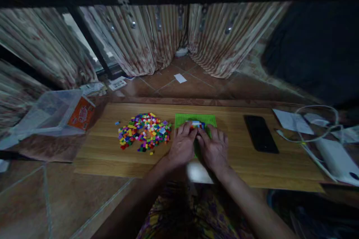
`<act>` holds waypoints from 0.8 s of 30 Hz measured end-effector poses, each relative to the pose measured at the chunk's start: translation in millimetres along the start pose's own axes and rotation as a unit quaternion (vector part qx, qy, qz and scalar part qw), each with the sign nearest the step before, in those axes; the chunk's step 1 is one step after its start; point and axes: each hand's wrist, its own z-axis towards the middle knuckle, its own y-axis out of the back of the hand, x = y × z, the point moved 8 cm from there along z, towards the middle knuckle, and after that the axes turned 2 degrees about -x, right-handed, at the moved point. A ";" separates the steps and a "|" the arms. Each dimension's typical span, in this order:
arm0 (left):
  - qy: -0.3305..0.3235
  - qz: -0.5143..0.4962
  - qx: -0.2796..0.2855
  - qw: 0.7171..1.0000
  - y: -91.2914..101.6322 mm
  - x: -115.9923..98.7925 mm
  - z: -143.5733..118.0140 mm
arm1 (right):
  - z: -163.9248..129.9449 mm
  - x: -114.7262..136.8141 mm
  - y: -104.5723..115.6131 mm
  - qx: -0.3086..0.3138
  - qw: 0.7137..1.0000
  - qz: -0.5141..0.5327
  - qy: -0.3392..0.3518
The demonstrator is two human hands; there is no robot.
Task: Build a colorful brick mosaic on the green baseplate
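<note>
Green and studded, the baseplate (185, 117) lies on the wood-grained worktop (95, 149), and every place here is told from it. Small white, blue and red bricks (196, 123) sit at its middle, partly hidden by fingers. The left hand (182, 145) reaches over its left half and the right hand (215, 150) over its right half, both with bent fingers at those bricks and the thumbs close together; whether either hand grips a brick or only presses, I cannot tell. Left of the baseplate spreads a loose pile of many-coloured bricks (146, 132). Farther left stands a clear plastic box (56, 110) with an orange label (82, 114). Right of the baseplate, well apart, lies a black phone (260, 133); farther right runs a looped white cable (311, 140). Beyond the baseplate, a white paper (180, 78) lies on the tiled floor (157, 84).
</note>
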 end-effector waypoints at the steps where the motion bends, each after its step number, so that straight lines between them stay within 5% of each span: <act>1: 0.003 0.002 0.001 1.000 -0.9 0.0 0.4 | 2.5 1.3 0.6 0.005 1.000 0.001 0.013; 8: 0.010 0.001 -0.022 1.000 3.7 -0.9 -4.6 | 6.3 2.9 -1.8 0.014 0.999 0.014 0.044; 13: 0.020 -0.029 -0.099 0.994 18.0 8.5 -38.2 | -12.6 -4.0 5.0 -0.039 0.996 0.083 0.010; 24: 0.160 0.038 -0.273 0.948 64.4 107.1 -145.6 | -84.5 44.1 17.9 -0.067 0.950 0.299 0.055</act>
